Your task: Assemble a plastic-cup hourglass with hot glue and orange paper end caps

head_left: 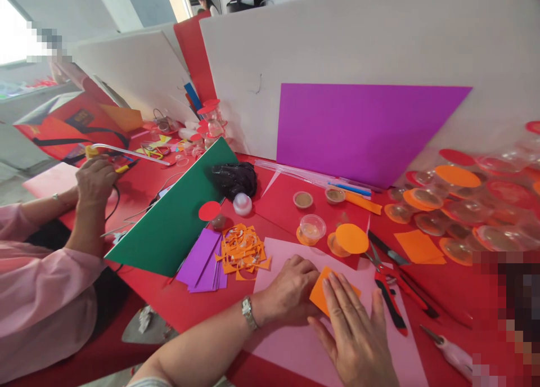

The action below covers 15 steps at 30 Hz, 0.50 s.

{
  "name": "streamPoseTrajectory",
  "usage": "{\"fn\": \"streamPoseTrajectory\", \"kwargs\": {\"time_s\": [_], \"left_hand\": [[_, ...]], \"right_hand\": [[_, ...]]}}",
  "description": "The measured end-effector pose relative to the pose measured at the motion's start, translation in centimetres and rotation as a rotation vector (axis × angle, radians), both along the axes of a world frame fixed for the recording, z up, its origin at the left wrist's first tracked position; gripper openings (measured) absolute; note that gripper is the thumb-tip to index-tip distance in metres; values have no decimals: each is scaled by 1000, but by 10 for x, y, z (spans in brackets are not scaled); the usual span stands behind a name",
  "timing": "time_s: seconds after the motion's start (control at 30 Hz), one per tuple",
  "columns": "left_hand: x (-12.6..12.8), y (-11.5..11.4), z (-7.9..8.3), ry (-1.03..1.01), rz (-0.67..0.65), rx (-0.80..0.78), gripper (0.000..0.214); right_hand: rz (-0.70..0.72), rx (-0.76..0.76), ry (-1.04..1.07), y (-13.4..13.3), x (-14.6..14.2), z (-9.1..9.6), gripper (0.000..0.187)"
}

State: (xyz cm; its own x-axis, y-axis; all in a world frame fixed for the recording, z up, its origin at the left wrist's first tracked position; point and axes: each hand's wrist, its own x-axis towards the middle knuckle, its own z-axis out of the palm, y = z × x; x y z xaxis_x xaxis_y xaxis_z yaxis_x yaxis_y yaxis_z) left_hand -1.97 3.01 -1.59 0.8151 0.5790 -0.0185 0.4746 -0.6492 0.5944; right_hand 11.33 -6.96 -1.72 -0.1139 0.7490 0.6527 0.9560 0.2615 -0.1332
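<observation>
My right hand (356,331) lies with its fingers stretched flat over an orange paper square (321,292) above a pink sheet (276,342). Against the square's left side is my left hand (293,288), its fingers curled; whatever they hold is hidden. Just beyond stand clear plastic cups, one pair topped by an orange disc (351,239) and another open cup (313,227) on an orange base. Red-handled scissors (383,277) rest to the right of my right hand.
Orange scraps (244,251) and purple cards (201,263) lie left, beside a leaning green board (181,218). Joined cups (459,207) pile up at right, near a pointed tool (449,350). A co-worker's hand (96,179) grips a glue gun at far left.
</observation>
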Motion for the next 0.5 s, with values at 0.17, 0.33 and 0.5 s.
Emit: {"fn": "streamPoseTrajectory", "kwargs": {"time_s": [0.17,0.33,0.5], "left_hand": [[1,0,0,-9,0,1,32],[2,1,0,-14,-29,0,33],[2,2,0,-12,-54,-12,32]], "right_hand": [[26,19,-77,1,6,-1,67],[-3,4,-3,-1,1,1,65],[7,-8,16,-2,1,4,66]]}}
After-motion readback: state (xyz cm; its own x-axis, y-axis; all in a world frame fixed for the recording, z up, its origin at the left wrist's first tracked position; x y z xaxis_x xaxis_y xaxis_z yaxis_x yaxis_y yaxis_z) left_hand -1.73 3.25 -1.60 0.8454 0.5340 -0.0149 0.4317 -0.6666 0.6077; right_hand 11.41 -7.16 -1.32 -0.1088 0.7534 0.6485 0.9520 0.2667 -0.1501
